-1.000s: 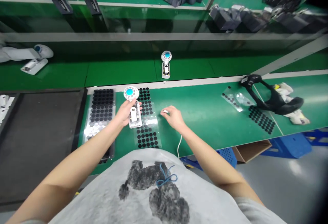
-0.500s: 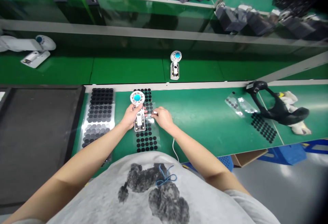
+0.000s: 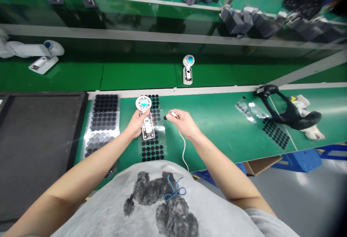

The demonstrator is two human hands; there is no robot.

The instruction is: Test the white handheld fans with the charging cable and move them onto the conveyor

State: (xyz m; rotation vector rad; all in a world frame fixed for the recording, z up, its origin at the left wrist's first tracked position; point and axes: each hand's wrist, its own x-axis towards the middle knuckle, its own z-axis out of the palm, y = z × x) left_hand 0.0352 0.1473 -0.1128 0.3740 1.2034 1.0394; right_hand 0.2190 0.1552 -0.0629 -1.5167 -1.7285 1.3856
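Note:
My left hand [image 3: 137,123] is closed around a small white handheld fan [image 3: 143,104], whose round head has a blue centre and whose handle shows a circuit board and a white block. To its right, my right hand [image 3: 184,123] pinches the plug end of a white cable [image 3: 184,150], which hangs down to the bench edge. A black round sticker [image 3: 165,117] shows at my right fingertips; whether they grip it I cannot tell. Beneath the fan lies a sheet of black round stickers [image 3: 153,153], partly covered by the fan and my left hand.
A similar fan [image 3: 187,76] stands on the back ledge, with more white fans [image 3: 43,64] at far left. Another sticker sheet [image 3: 104,114] lies left, beside a black mat [image 3: 38,150]. At right are a black headband-like device [image 3: 292,115] and loose sticker sheets [image 3: 275,132].
My right hand has moved right, away from the fan, with the cable plug, and more of the cable shows. The fan stays in my left hand. The camera view has shifted slightly.

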